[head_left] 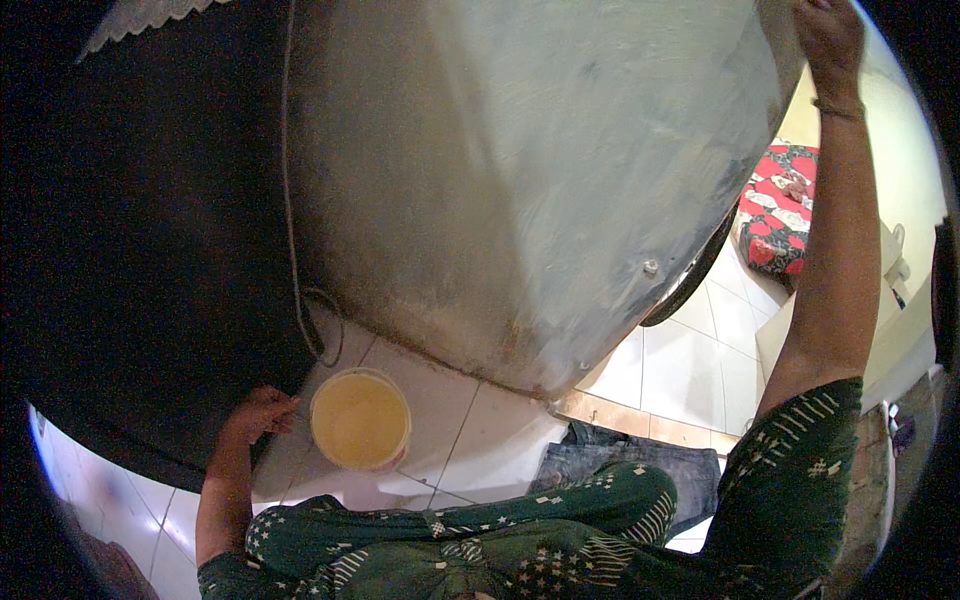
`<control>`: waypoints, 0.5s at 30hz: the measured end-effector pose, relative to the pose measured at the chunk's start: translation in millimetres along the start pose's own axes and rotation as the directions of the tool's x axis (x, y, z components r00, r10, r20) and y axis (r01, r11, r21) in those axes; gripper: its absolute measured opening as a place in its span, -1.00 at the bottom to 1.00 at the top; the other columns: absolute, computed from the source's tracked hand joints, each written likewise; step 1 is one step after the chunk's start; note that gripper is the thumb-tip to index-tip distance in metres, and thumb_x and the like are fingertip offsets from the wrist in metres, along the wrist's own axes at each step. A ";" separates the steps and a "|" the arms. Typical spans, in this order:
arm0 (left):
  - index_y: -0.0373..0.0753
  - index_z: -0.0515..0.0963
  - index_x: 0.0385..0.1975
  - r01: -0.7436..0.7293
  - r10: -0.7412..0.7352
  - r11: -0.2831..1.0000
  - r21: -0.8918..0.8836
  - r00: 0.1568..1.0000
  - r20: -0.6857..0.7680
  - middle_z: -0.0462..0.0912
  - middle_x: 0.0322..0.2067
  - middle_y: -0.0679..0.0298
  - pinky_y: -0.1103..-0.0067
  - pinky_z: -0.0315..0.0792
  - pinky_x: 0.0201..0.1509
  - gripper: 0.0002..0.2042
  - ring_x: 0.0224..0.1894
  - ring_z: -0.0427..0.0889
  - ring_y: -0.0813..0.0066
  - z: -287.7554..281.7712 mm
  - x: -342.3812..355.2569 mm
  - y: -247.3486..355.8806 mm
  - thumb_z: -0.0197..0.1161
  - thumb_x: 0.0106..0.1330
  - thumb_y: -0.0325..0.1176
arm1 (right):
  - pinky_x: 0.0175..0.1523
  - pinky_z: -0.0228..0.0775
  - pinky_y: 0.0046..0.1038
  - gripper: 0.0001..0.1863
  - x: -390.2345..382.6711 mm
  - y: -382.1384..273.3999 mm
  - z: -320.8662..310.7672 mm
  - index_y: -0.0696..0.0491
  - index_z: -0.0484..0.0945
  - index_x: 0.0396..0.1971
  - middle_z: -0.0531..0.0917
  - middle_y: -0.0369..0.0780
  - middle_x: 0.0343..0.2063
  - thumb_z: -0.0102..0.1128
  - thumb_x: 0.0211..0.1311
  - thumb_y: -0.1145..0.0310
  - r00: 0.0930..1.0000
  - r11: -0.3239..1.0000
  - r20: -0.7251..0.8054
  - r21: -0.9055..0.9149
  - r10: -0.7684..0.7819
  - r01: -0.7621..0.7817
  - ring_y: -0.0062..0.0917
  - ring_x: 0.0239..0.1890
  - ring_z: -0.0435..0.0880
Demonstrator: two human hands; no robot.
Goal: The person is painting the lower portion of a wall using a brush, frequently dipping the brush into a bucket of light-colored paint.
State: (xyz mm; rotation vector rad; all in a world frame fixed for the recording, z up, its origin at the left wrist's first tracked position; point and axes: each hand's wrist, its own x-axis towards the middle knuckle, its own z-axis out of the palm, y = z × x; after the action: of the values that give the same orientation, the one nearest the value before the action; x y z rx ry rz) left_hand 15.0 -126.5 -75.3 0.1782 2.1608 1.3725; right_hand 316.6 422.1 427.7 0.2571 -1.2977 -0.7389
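left hand [262, 412] low, near the floor, fingers curled loosely and pinching nothing; it rests against the dark edge just beside a yellow bucket [360, 420], not gripping it. bucket stands upright on the white tiled floor [455, 425], close under the lower corner of a large metal appliance [520, 180], a grey box with a scuffed, stained side. a black cable [300, 290] runs down the appliance's left edge and loops near the bucket's far rim.

right hand [828, 35] raised high, arm stretched up; it is on the appliance's upper right corner, apparently gripping the edge, but the fingers are cut by the frame so cannot tell how tightly they close.

judgement: appliance looks tipped, its weight on the lower corner. to do this well: keep the upper grip firm, lean it slowly, keep the low hand and bucket out from under the corner, watch the cable for snagging.

farther off: folded denim cloth [640, 470] on the floor; red patterned cushion [780, 205] beyond, toward the right.
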 end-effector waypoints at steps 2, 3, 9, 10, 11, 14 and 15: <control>-0.35 0.49 -0.27 -0.004 0.005 1.000 -0.019 1.000 0.023 0.56 -0.44 0.16 0.46 0.60 -0.34 -0.63 -0.42 0.59 0.36 7.3 4.2 6.4 0.36 0.15 -0.15 | -0.05 0.45 -0.47 -0.76 -23.9 25.8 6.3 0.08 0.59 -0.20 0.64 -0.16 -0.20 0.21 0.07 0.48 0.972 0.982 0.222 -0.183 0.080 -0.039 -0.38 -0.17 0.63; -0.35 0.49 -0.27 -0.014 0.014 1.000 -0.017 1.000 0.021 0.56 -0.44 0.16 0.46 0.60 -0.34 -0.63 -0.42 0.59 0.36 8.0 4.2 6.0 0.36 0.15 -0.15 | -0.02 0.45 -0.46 -0.72 -40.1 7.4 -2.7 0.05 0.59 -0.17 0.65 -0.15 -0.17 0.24 0.05 0.47 0.947 0.987 0.308 -0.153 0.091 -0.045 -0.34 -0.14 0.65; -0.34 0.51 -0.29 0.002 -0.001 1.000 -0.012 1.000 0.019 0.57 -0.48 0.19 0.47 0.59 -0.36 -0.67 -0.47 0.59 0.39 -1.0 -14.4 -2.5 0.33 0.18 -0.17 | -0.16 0.43 -0.40 -0.79 -75.3 -149.5 -86.5 0.08 0.56 -0.40 0.59 -0.18 -0.40 0.18 -0.14 0.60 0.686 0.801 0.727 0.394 0.028 -0.451 -0.31 -0.29 0.62; -0.35 0.51 -0.29 -0.021 0.021 0.999 -0.028 0.999 0.023 0.57 -0.49 0.19 0.47 0.59 -0.37 -0.66 -0.48 0.59 0.39 3.2 -10.0 -1.3 0.33 0.18 -0.16 | -0.18 0.42 -0.34 -0.85 -69.9 -139.4 -83.6 0.06 0.53 -0.42 0.56 -0.18 -0.43 0.15 -0.09 0.49 0.703 0.741 0.711 0.475 -0.006 -0.474 -0.23 -0.32 0.61; -0.35 0.50 -0.29 -0.031 0.032 0.999 -0.043 0.999 0.015 0.57 -0.50 0.20 0.47 0.59 -0.38 -0.66 -0.49 0.59 0.38 4.6 -8.8 -2.3 0.32 0.19 -0.16 | -0.15 0.42 -0.41 -0.86 -63.5 -123.2 -72.3 0.09 0.57 -0.40 0.60 -0.22 -0.41 0.15 -0.04 0.51 0.663 0.689 0.747 0.462 0.038 -0.559 -0.34 -0.31 0.62; -0.36 0.50 -0.31 -0.036 0.038 0.999 -0.022 0.996 0.087 0.57 -0.53 0.21 0.48 0.58 -0.39 -0.65 -0.53 0.58 0.38 -0.9 9.2 -10.5 0.33 0.18 -0.15 | -0.13 0.43 -0.43 -0.79 -16.6 -31.5 -36.6 0.08 0.60 -0.28 0.63 -0.21 -0.38 0.13 0.06 0.42 0.681 0.807 0.724 0.333 0.112 -0.488 -0.34 -0.33 0.63; -0.36 0.50 -0.31 -0.033 0.037 0.999 -0.034 0.994 0.099 0.57 -0.53 0.21 0.48 0.58 -0.39 -0.65 -0.53 0.58 0.38 1.5 12.6 -11.3 0.33 0.18 -0.15 | -0.19 0.45 -0.49 -0.87 16.4 -47.5 -35.7 0.18 0.59 -0.39 0.64 -0.19 -0.43 0.14 0.06 0.48 0.769 0.813 0.621 0.364 0.152 -0.455 -0.46 -0.39 0.62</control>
State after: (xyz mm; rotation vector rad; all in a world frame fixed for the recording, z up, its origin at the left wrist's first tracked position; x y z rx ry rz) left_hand 7.5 -125.6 -90.4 0.2672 2.0613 1.3879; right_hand 334.6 368.3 403.7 0.2259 -2.0529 -0.1568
